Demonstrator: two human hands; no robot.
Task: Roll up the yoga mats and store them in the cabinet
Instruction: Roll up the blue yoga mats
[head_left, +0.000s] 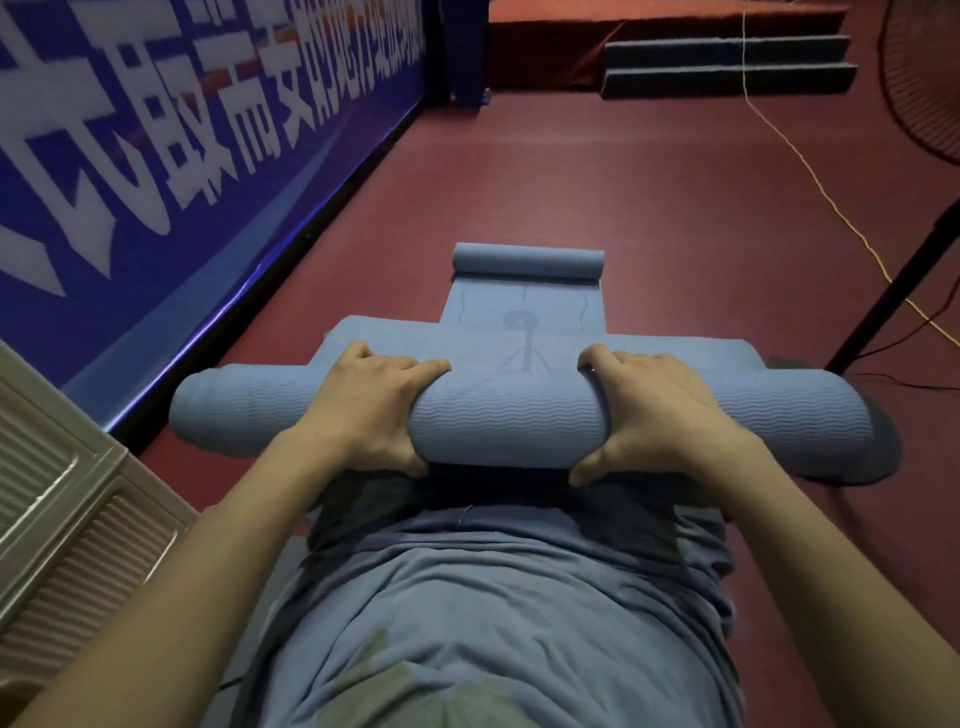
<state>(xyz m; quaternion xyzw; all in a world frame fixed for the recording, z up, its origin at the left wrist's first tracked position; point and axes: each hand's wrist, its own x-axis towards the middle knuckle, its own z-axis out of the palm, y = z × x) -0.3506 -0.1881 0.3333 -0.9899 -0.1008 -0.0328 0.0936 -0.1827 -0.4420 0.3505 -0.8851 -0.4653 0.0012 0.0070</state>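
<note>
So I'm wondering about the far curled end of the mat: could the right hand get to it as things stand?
Probably not right away. The right hand grips the big roll, and the curled far end lies beyond flat mat. Nothing blocks the way, though.

Your left hand (371, 405) and right hand (657, 410) lie side by side on outstretched bare forearms, fingers curled forward, thumbs tucked beneath.

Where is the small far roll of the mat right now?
In the head view, the small far roll lies on the red floor at centre, at the far end of the unrolled mat strip, beyond the big roll gripped by both hands.
</note>
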